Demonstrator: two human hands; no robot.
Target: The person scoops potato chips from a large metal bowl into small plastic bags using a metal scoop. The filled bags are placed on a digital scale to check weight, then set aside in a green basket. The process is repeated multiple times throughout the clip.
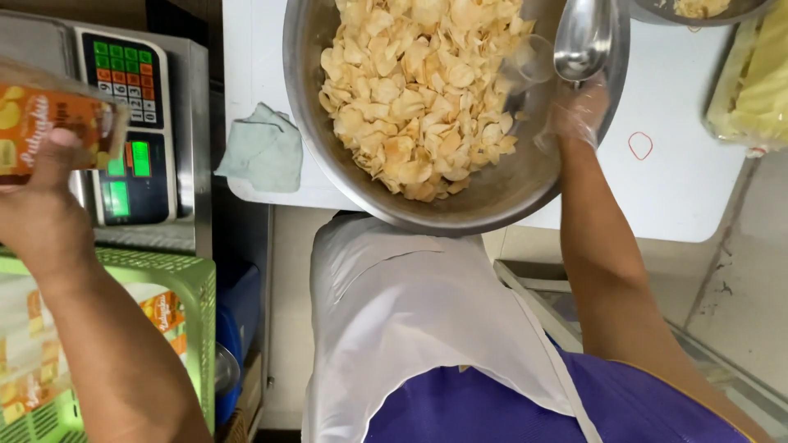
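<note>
Head view: at the upper left, the left hand (41, 205) grips an orange snack packet (57, 131) over the scale (131, 131). At the upper right, the gloved right hand (574, 115) closes around a metal scoop (584, 37) in the steel bowl (492, 193), which remains heaped with chips (419, 90). Filled packets lie in the green crate (176, 283) at lower left, so plenty seems left.

An orange-brown packet (49, 127) sits in the left hand (45, 209) — beside it, the scale's green screens (131, 176); matching packets (33, 361) fill the green crate (193, 287).
</note>
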